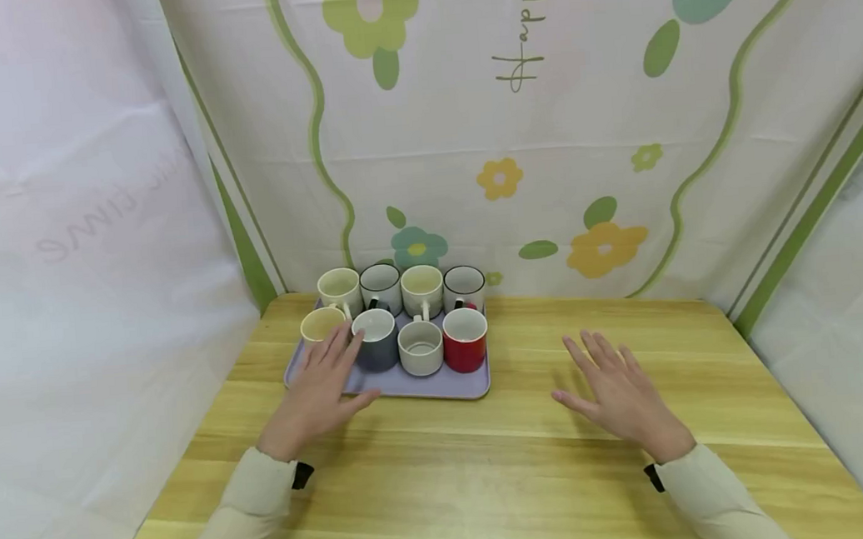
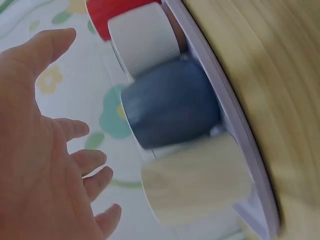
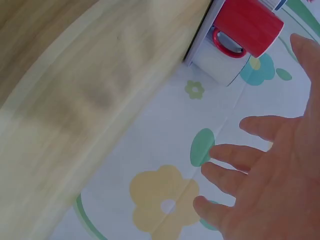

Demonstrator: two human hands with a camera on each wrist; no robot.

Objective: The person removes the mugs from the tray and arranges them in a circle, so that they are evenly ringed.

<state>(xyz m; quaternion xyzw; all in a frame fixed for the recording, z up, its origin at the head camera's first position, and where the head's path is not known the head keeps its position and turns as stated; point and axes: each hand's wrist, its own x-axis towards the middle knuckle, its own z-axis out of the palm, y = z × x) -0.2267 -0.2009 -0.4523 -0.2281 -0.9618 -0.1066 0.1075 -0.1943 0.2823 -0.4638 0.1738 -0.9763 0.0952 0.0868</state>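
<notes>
A lavender tray [image 1: 440, 385] near the back left of the table carries several mugs in two rows. The front row has a pale yellow mug [image 2: 197, 182], a dark blue-grey mug [image 2: 172, 102], a low off-white mug [image 1: 421, 362] and a red mug [image 3: 248, 25] with a red handle. Behind them stand cream mugs and white mugs with dark rims. My left hand [image 1: 314, 399], fingers spread and holding nothing, hovers at the tray's front left, overlapping the yellow mug in the head view. To the tray's right, my right hand [image 1: 624, 398] hovers above the table with fingers straight.
The wooden table [image 1: 476, 483] reaches back to a white curtain [image 1: 542, 128] printed with flowers and green lines. More white cloth hangs at the left [image 1: 87, 285] and right sides. Both forearms wear pale sleeves [image 1: 705, 484] with black bands at the wrists.
</notes>
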